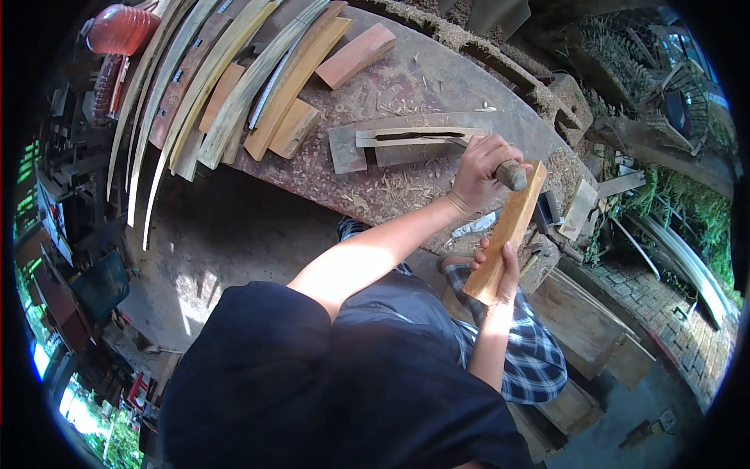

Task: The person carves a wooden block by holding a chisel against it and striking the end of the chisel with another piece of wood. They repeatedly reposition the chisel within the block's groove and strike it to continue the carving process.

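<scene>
My left hand (pixel 473 170) is wrapped round the rounded wooden handle of a chisel (pixel 512 177). The chisel's thin blade reaches left to a pale, slightly curved wooden piece (pixel 373 139) with a long dark slot. That piece lies across flat boards (pixel 348 152) on the workbench. My right hand (pixel 506 275) grips the lower end of a squared wooden block (pixel 509 227). The block's upper end is right beside the chisel handle's butt. Wood chips (pixel 402 189) are scattered around the slotted piece.
Several long curved wooden strips (pixel 266 78) lie side by side at the bench's left, with short wood blocks (pixel 357 55) near them. A red-tinted plastic bottle (pixel 121 30) stands at the far left. A shavings-covered beam (pixel 500 55) runs behind the bench (pixel 461 78).
</scene>
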`<act>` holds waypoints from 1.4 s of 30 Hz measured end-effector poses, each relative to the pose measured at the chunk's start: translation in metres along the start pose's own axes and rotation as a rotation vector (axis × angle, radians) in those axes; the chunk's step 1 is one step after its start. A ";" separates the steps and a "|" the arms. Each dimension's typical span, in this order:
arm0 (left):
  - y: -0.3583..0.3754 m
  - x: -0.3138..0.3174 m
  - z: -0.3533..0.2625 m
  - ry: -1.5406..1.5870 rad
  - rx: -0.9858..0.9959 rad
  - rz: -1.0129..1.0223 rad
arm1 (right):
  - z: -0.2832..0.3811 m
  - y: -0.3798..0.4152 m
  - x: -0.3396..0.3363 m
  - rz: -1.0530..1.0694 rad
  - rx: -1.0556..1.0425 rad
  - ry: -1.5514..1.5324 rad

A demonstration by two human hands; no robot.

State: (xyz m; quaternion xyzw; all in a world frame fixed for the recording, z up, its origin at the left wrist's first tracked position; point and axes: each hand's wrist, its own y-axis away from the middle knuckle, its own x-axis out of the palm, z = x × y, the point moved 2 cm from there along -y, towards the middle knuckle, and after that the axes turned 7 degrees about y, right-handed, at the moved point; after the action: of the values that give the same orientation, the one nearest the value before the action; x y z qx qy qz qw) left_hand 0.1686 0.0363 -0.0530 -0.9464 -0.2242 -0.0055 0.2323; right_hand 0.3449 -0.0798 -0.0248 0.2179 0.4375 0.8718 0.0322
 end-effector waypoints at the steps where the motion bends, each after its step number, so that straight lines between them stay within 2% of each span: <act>1: 0.000 -0.001 0.000 -0.001 -0.001 -0.002 | 0.000 0.000 -0.001 0.000 -0.001 -0.005; 11: 0.000 -0.005 -0.002 0.003 0.016 -0.007 | 0.003 0.002 0.008 -0.010 -0.008 0.035; 16: 0.000 -0.008 -0.002 0.010 0.032 -0.017 | 0.014 0.003 0.018 -0.038 -0.105 0.173; 20: -0.002 -0.009 -0.004 0.020 0.045 -0.014 | 0.030 0.015 0.040 -0.060 -0.178 0.172; 22: -0.002 -0.011 -0.005 0.015 0.066 -0.024 | 0.044 0.026 0.056 -0.124 -0.416 0.378; 24: 0.001 -0.010 -0.002 0.046 -0.046 -0.021 | 0.059 0.042 0.079 -0.188 -0.695 0.578; 26: 0.002 -0.011 0.000 0.068 -0.081 -0.010 | 0.073 0.057 0.104 -0.229 -0.921 0.601; 28: 0.001 -0.011 0.001 0.093 -0.114 0.000 | 0.072 0.064 0.116 -0.261 -1.059 0.657; 29: 0.001 -0.010 0.002 0.080 -0.125 -0.004 | 0.069 0.059 0.110 -0.321 -1.080 0.849; 30: 0.000 -0.010 0.003 0.066 -0.135 -0.009 | 0.066 0.055 0.108 -0.381 -1.096 1.044; 31: 0.000 -0.012 0.004 0.070 -0.131 -0.011 | 0.064 0.052 0.109 -0.352 -1.018 1.309; 32: 0.000 -0.014 0.006 0.086 -0.106 -0.029 | 0.061 0.050 0.124 -0.331 -0.705 1.445; 34: -0.004 -0.013 0.009 0.101 -0.067 -0.054 | 0.055 0.046 0.119 -0.308 -0.811 1.376; 38: 0.000 -0.018 0.007 0.080 -0.091 -0.053 | 0.054 0.065 0.128 -0.268 -1.074 1.017; 40: 0.000 -0.014 0.004 0.088 -0.098 -0.070 | 0.044 0.061 0.131 -0.337 -1.199 1.061; 41: 0.002 -0.011 0.007 0.101 -0.091 -0.064 | 0.047 0.054 0.131 -0.364 -1.110 1.387; 42: 0.006 -0.013 0.011 0.123 -0.107 -0.078 | 0.047 0.047 0.129 -0.300 -0.774 1.425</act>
State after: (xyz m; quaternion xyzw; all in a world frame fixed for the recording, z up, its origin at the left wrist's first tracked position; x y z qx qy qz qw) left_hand 0.1584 0.0311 -0.0668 -0.9459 -0.2455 -0.0848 0.1943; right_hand 0.2536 -0.0415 0.0813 -0.4749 0.0461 0.8765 -0.0643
